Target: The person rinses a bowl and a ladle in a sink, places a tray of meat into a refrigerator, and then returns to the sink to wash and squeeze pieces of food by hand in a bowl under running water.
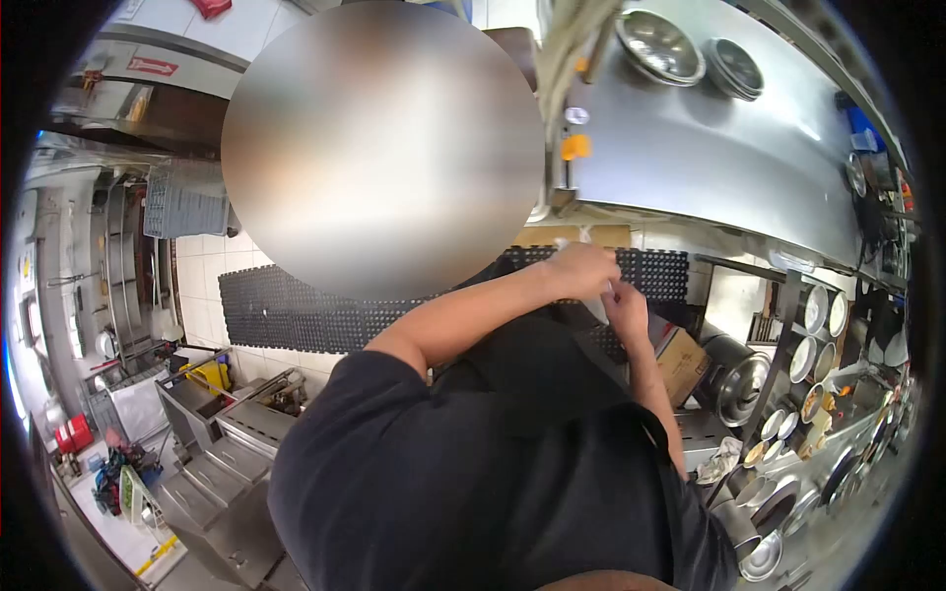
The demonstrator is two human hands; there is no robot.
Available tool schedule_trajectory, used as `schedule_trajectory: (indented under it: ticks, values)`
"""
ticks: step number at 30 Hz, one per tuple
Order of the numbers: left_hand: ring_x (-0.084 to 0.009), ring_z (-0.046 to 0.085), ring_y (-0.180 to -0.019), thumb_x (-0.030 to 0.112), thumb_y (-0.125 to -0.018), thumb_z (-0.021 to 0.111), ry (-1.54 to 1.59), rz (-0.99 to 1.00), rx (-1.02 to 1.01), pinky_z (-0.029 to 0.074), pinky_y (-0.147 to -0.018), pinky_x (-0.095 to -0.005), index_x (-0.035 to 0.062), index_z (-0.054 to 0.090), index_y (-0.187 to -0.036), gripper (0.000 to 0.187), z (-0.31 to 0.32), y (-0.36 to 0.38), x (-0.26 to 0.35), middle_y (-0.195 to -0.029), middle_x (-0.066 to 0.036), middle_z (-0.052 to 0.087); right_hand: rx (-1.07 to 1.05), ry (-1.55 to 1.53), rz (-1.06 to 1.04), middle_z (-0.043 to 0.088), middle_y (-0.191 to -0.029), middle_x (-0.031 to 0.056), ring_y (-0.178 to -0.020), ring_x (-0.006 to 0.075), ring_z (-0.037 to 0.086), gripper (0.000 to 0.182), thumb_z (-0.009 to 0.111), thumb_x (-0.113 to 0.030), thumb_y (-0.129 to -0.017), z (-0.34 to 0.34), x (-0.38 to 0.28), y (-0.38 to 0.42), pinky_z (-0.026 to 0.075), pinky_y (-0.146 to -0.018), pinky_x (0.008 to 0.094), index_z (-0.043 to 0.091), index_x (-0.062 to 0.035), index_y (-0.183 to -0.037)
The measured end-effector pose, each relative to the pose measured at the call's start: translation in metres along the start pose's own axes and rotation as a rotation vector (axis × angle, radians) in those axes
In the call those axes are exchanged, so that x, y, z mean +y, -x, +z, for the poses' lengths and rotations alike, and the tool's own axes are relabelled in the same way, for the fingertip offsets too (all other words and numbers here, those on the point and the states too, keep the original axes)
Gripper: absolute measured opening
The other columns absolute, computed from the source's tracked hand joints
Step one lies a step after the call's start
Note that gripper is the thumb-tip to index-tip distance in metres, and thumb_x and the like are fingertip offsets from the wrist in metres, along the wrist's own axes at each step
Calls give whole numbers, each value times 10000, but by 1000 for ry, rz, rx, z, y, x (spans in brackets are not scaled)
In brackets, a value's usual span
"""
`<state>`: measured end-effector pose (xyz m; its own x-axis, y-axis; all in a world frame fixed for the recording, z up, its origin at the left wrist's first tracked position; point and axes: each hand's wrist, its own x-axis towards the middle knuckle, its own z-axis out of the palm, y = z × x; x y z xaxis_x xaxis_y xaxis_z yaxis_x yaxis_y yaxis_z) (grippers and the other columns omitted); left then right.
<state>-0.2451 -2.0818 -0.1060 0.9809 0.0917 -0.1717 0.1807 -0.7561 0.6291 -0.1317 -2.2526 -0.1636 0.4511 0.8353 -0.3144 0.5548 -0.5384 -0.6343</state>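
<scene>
Both hands meet over the black floor mat [296, 310]: left hand [581, 271] and right hand [626, 310], fingers pinched together, seemingly on something small and pale between them. Careful fingertip work next, I'd guess.

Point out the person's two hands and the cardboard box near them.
left hand [581, 271], head view, on the knuckles.
right hand [625, 310], head view, on the back of the hand.
cardboard box [685, 362], head view, on its brown side.

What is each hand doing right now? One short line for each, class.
Left hand: fingers curled, meeting the right; anything held cannot be told.
Right hand: fingers pinched at the left; contents cannot be told.
</scene>
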Motion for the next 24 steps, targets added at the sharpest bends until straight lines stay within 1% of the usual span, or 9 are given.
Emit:
schedule_trajectory:
  ticks: [4, 5, 7, 10, 13, 18, 19, 20, 24]
  values:
    - [-336, 581, -1218, 197, -846, 724, 132, -161, 373, 493, -1032, -429, 162, 600, -1323, 495, -64, 139, -84, -1390, -138, 530, 105, -64, -159, 680, -853, 213, -794, 397, 675, 283, 670, -209, -862, 64, -109, -60, 516, -703, 459, 707, -58, -1099]
    - [-326, 557, -1252, 197, -842, 732, 333, -284, 426, 483, -1043, -417, 152, 602, -1326, 503, -84, 175, -103, -1401, -134, 533, 116, -39, -100, 680, -857, 216, -807, 397, 674, 288, 670, -197, -855, 74, -137, -73, 518, -715, 453, 706, -48, -1099]
    - [-320, 624, -1149, 189, -859, 730, 139, -366, 671, 520, -982, -410, 117, 614, -1305, 466, -94, 248, -166, -1327, -133, 588, 138, -43, -107, 683, -888, 222, -819, 381, 675, 276, 665, -179, -858, 96, -167, -108, 521, -738, 440, 707, -20, -1080]
    - [-301, 646, -1106, 280, -902, 712, 342, -952, 715, 539, -928, -386, 126, 620, -1314, 449, -72, 370, -246, -1304, -150, 610, 325, -113, -157, 699, -903, 190, -795, 349, 674, 232, 654, -158, -875, 104, -220, -138, 535, -757, 416, 719, -15, -1044]
    - [-385, 631, -1109, 398, -903, 651, 64, -1254, 559, 495, -965, -466, 70, 644, -1257, 483, -4, 496, -310, -1198, -209, 665, 342, -44, -185, 704, -918, 184, -809, 358, 675, 224, 648, -159, -881, 118, -237, -169, 536, -762, 425, 721, -24, -1043]
    - [-383, 604, -1195, 438, -963, 526, 426, -1702, 376, 480, -990, -488, 24, 626, -1283, 532, 106, 599, -302, -1289, -236, 633, 405, 394, -239, 693, -905, 200, -873, 383, 671, 211, 626, -212, -914, 215, -141, -241, 534, -815, 484, 714, -26, -960]
    - [-386, 586, -1220, 428, -966, 511, 352, -1543, 221, 458, -1026, -497, 47, 612, -1320, 529, 200, 654, -331, -1339, -211, 614, 194, 371, -129, 703, -926, 197, -895, 387, 675, 253, 626, -255, -907, 221, -137, -258, 536, -836, 487, 723, -28, -961]
    - [-382, 585, -1223, 392, -981, 489, 813, -1879, 237, 442, -1052, -486, 79, 593, -1357, 501, 171, 638, -287, -1363, -181, 605, 151, 335, -138, 716, -967, 191, -926, 382, 682, 273, 642, -279, -887, 240, -118, -273, 535, -849, 489, 732, -34, -967]
    - [-334, 623, -969, 438, -942, 589, 1148, -1878, 130, 521, -874, -435, 83, 662, -1243, 471, 174, 657, -232, -1178, -158, 647, -139, 400, 351, 688, -1169, 240, -1160, 386, 640, 373, 669, -376, -874, 306, -101, -318, 517, -973, 464, 736, -55, -1055]
